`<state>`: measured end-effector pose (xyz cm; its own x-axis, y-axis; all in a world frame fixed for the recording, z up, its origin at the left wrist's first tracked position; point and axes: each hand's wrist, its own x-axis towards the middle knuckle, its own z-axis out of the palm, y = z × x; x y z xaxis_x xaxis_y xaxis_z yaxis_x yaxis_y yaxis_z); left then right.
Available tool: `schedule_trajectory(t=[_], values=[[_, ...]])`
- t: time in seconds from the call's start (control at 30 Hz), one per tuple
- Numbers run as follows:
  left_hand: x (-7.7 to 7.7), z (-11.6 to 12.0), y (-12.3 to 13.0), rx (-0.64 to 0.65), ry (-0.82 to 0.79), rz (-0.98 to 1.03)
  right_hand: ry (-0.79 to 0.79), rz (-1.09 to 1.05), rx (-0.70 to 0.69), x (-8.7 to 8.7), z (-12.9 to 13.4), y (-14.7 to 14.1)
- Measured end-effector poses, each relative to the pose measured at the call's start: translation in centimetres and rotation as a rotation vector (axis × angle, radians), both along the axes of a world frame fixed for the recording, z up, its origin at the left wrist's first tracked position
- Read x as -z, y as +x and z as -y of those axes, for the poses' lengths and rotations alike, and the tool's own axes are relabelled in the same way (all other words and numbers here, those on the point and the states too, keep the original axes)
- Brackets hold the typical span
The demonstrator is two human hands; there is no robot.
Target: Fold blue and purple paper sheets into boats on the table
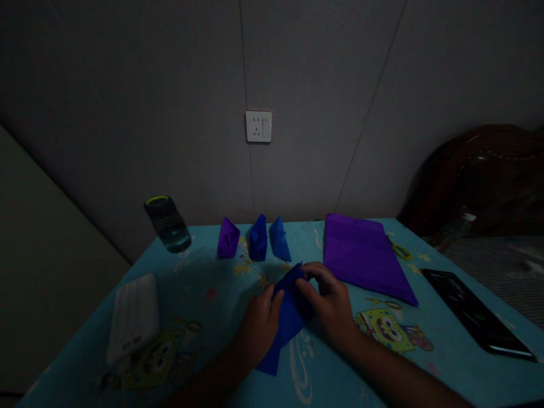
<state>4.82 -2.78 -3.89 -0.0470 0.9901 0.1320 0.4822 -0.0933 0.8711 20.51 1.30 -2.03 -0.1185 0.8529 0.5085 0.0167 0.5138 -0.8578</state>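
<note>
"So where does the blue paper [293, 311] sit in the grip?"

"Between both hands, over the near middle of the bench [204, 309]. The left hand [258, 322] pinches its left edge, thumb uppermost; the right hand [330, 297] has the far right corner, thumb on the near face, fingers curled around. Both grips are narrow, closed on the paper."

"And the rest of it?"

"It runs down toward the near side, its tail showing between the forearms."

"What's hard to make out?"

"The folds, mostly; it's dim and the blue is dark. The left fingers are largely hidden below the thumb. Whether the tail touches the bench, I can't tell. Both forearms are cut off at the near edge. Farther right, a yellow-green handle [402, 252] pokes out beside a purple sheet [361, 255], the remainder out of sight."
</note>
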Motion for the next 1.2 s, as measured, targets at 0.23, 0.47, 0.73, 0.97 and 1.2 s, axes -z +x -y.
schedule_trajectory(t=[0.23,0.47,0.73,0.97,1.2], values=[[0.1,0.3,0.1,0.078,0.007,-0.089,-0.03,-0.067,0.039,-0.3,-0.6,0.4],[-0.2,0.7,0.2,0.091,0.012,-0.105,-0.303,-0.214,-0.037,-1.3,-0.9,0.5],[-0.5,1.1,0.6,0.141,-0.028,-0.104,-0.432,-0.278,0.002,-1.3,-1.4,0.3],[-0.6,0.8,0.6,0.14,-0.033,0.086,-0.093,0.036,0.119,0.1,-0.8,0.4],[-1.2,0.8,0.4,0.157,0.0,0.104,-0.043,0.128,0.05,-0.1,-0.6,0.4]])
